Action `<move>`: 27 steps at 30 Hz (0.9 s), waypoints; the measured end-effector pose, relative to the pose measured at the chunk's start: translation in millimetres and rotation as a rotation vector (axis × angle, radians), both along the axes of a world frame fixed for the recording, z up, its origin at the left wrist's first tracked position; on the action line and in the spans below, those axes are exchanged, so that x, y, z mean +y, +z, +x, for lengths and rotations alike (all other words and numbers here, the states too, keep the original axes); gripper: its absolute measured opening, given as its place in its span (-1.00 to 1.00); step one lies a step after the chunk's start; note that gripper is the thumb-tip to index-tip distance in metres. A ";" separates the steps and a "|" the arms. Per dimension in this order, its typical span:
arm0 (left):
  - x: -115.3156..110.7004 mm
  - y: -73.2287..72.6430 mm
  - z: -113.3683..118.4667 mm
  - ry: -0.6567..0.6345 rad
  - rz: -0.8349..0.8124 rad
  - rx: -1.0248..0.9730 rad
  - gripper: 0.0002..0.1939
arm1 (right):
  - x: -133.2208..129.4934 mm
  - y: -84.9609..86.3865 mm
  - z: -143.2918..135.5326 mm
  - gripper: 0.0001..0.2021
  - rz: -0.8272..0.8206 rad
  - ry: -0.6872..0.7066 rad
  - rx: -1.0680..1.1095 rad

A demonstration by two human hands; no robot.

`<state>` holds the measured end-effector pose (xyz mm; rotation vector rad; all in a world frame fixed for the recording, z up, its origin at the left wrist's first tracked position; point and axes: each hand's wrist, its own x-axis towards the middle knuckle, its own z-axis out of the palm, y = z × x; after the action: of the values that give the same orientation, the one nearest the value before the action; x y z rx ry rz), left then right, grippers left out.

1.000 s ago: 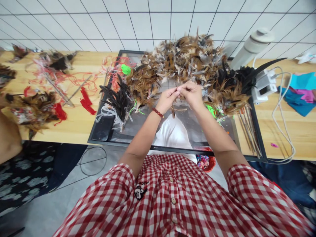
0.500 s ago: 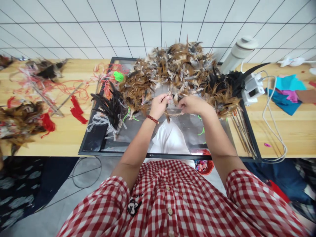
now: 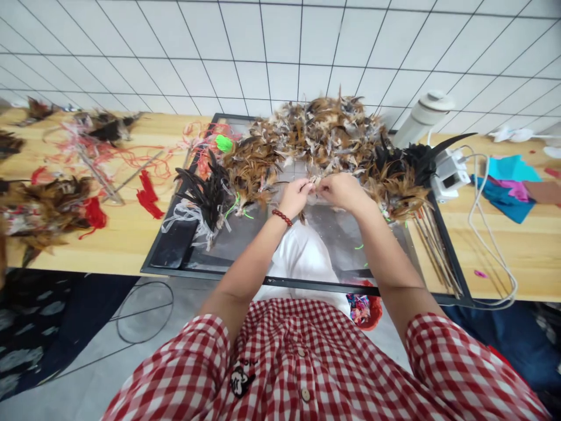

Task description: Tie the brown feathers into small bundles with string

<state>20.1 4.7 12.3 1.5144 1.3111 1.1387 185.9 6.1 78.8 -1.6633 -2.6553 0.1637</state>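
the left hand (image 3: pixel 296 197) is drawn to a fingertip pinch on a small feather piece (image 3: pixel 313 180); this piece sits between the two hands, above the black-rimmed tray (image 3: pixel 307 285) and in front of the brown feather pile (image 3: pixel 326 126). the right hand (image 3: pixel 344 192) has its fingers curled close beside it; whether they grip the piece cannot be told. caution: the piece is slight, so a loosened left pinch could let it drop onto the tray. if the fingers meet off-centre, the piece could bend or split. both hands lie close to the pile; a wide sweep could drag loose feathers forward or mix them with the piece. the left forearm passes near the black feather bundle (image 3: pixel 204 190) and its white strips (image 3: pixel 186 213); an outward elbow movement could catch and shift them. green strands (image 3: pixel 248 214) nearby could likewise snag on the bracelet (image 3: pixel 281 217).
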 end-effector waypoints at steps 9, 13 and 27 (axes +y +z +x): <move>-4.0 13.1 9.4 0.071 -0.270 -0.413 -0.75 | 5.6 -10.7 -3.3 -0.71 0.194 0.028 0.370; -3.7 19.6 8.3 0.129 -0.295 -0.560 -0.77 | 9.6 -15.2 -3.6 -0.75 0.210 0.035 0.492; 2.3 16.9 -3.4 0.019 -0.153 -0.459 -0.75 | 16.3 -20.9 -3.8 -0.82 0.276 0.000 0.694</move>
<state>16.7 7.0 29.2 1.0511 1.0683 1.2743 182.1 22.4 57.9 -1.2262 -2.0476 0.2948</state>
